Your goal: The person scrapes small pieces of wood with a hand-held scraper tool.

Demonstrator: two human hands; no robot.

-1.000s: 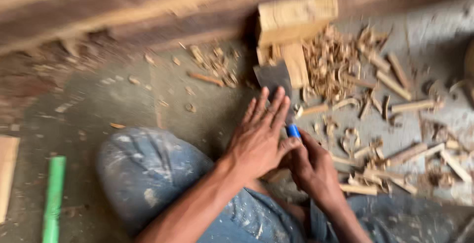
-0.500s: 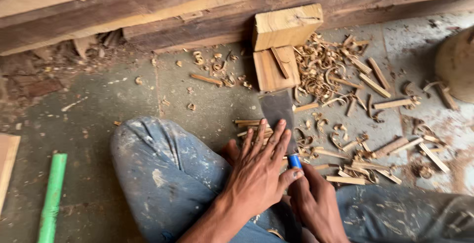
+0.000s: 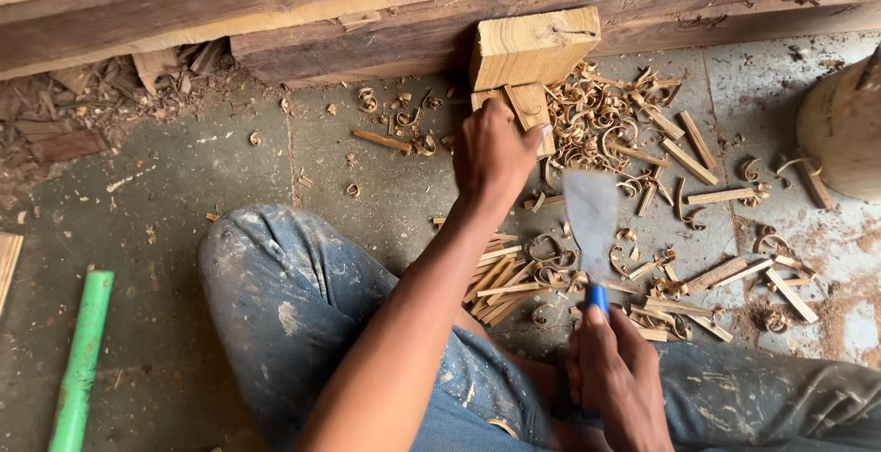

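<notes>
On the concrete floor, just below a stack of heavy timber beams, the person sits with a knee in dusty blue jeans drawn up. The left hand reaches forward and rests over a small flat wood piece that leans against a pale wooden block — the fingers curl down over the piece's near end, apparently closing on it, though the palm side is hidden. The right hand sits lower and nearer the body, wrapped firmly around the blue handle of a wide-bladed chisel. The blade is blurred; its long axis runs nearly straight away from the body, tip pointing up toward the block.

So the wood piece lies ahead and a little left of the blade tip, near but not touching — the left hand is plainly the closer one to it.

Curled wood shavings and split slivers litter the floor around both hands. A green pipe lies well apart to the left, and a rounded pale vessel stands at the right edge.
</notes>
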